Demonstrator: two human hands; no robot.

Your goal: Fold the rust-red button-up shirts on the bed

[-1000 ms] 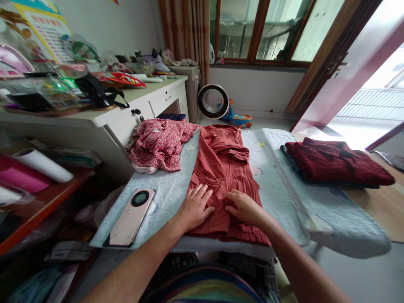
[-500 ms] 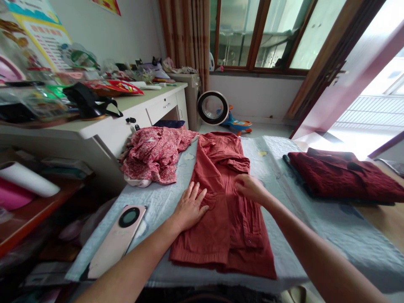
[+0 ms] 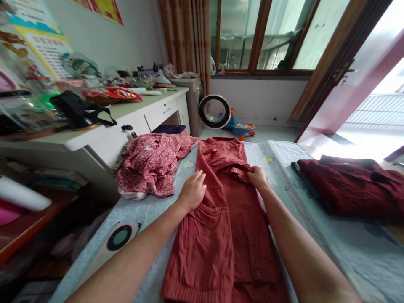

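Note:
A rust-red long-sleeved shirt (image 3: pixel 214 248) lies lengthwise before me, partly folded, with a gathered hem at the near end and a button near its right side. My left hand (image 3: pixel 193 192) is at the shirt's left edge, fingers together and curled over the cloth; its thumb is hidden. At the right edge my right hand (image 3: pixel 259 178) pinches a bunched, buttoned part that looks like a cuff. Left of the shirt sits a crumpled pink floral garment (image 3: pixel 153 162). A pale phone-like object (image 3: pixel 118 240) lies by my left forearm, partly covered by it.
A light-blue quilted cloth (image 3: pixel 280 168) covers the surface under the shirt. Folded dark-red clothes (image 3: pixel 350 183) are stacked at the right. A cluttered white desk (image 3: pixel 126 122) runs along the left. Behind stand a washing machine with its round door (image 3: pixel 214 111) open and a blue-orange toy (image 3: pixel 241 126).
My right hand has moved away from me to the bunched cuff. My left hand has gone from lying flat to curling at the shirt's left edge, slightly farther off. The view has shifted slightly.

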